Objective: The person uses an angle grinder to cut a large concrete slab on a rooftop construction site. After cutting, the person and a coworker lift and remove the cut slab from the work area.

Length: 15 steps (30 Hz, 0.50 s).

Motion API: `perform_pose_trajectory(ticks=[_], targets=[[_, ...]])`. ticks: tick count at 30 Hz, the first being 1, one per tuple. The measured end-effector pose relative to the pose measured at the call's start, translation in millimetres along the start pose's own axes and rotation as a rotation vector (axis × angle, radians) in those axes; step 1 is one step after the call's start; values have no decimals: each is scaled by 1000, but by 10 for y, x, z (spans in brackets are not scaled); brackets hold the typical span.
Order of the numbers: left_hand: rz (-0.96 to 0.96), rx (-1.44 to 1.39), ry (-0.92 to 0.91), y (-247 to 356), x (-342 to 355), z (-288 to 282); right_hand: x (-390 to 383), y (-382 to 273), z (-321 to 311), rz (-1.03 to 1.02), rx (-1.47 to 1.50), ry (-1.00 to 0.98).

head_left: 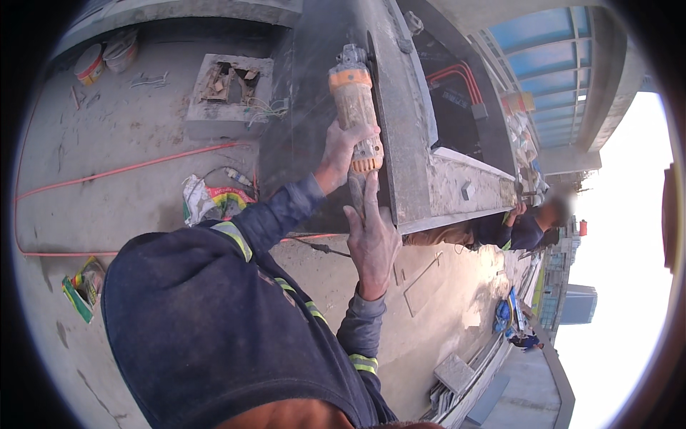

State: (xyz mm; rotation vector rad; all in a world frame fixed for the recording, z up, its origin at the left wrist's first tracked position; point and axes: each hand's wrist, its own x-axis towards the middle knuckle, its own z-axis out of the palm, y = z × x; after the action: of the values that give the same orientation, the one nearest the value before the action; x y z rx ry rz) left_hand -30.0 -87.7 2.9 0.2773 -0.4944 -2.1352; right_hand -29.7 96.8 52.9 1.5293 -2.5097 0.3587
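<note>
My left hand (346,148) is closed round the dusty yellow-orange body of an angle grinder (354,100). My right hand (371,243) grips its rear end lower down, index finger lying along it. The grinder's head points away from me, its disc mostly hidden at the edge of a dark grey stone or concrete slab (404,100). The slab borders a raised framed opening whose pale ledge (471,187) carries a small block (467,191). A black cable trails from the tool's rear.
A co-worker (525,229) leans by the ledge at right. Left are buckets (89,64), a broken-topped box (229,121), orange hose (128,170) and sacks (83,289). Stacked boards (454,375) lie lower right; another person (529,342) is farther back.
</note>
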Motion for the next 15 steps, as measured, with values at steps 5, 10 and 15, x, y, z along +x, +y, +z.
perform_pose_trajectory(ticks=[5,10,15], targets=[[-43,-18,-52,161,98,-5,114,-80,91,4,-35,27],[-20,-18,-37,140,165,13,171,-67,85,-26,-83,43],[1,-8,-22,57,81,46,82,20,58,-42,-16,35]])
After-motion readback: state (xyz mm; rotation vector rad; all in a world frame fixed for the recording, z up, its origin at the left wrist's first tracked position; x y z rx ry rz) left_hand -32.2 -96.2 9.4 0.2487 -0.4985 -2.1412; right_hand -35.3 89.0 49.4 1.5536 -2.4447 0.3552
